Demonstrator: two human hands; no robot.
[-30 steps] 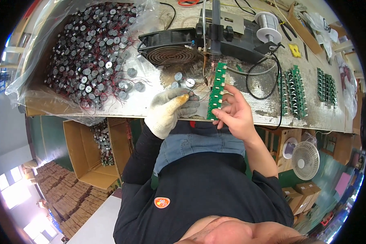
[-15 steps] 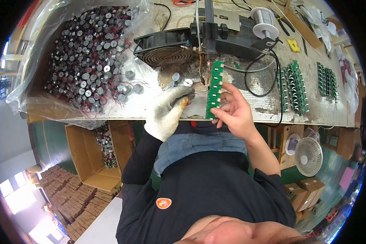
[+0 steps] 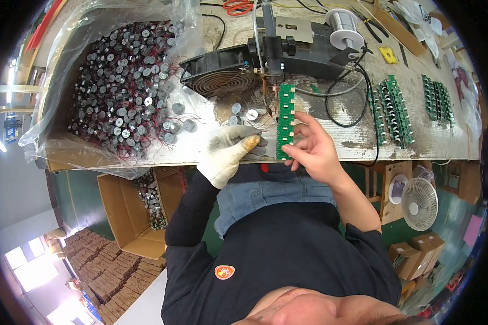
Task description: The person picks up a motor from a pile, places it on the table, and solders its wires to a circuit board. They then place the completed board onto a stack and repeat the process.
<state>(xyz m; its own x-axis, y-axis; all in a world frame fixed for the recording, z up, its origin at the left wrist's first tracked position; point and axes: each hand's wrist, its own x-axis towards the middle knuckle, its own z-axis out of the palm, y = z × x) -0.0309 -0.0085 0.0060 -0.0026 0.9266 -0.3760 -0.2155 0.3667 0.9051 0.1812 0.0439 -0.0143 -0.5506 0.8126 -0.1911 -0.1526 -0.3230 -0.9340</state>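
Bare and closed, my right hand grips the lower end of a narrow green circuit board strip with small white connectors along it. The strip stands lengthwise away from me, its far end below the soldering iron on its stand. My left hand, in a white glove with dark, stained fingertips, is closed just left of the board. Whatever lies between its thumb and fingers is hidden. Just beyond those fingers, a round part with a pale face lies on the bench beside grey round parts.
A plastic-lined box of grey round parts with red wires fills the left. A black fan, solder wire spool and looped black cable sit beyond my hands. Rows of populated boards lie right. Pliers rest farther back.
The whole view has shifted slightly. My left hand has drawn back a little from the pale-faced round part, which now shows fully on the bench. My right hand still holds the board in place.
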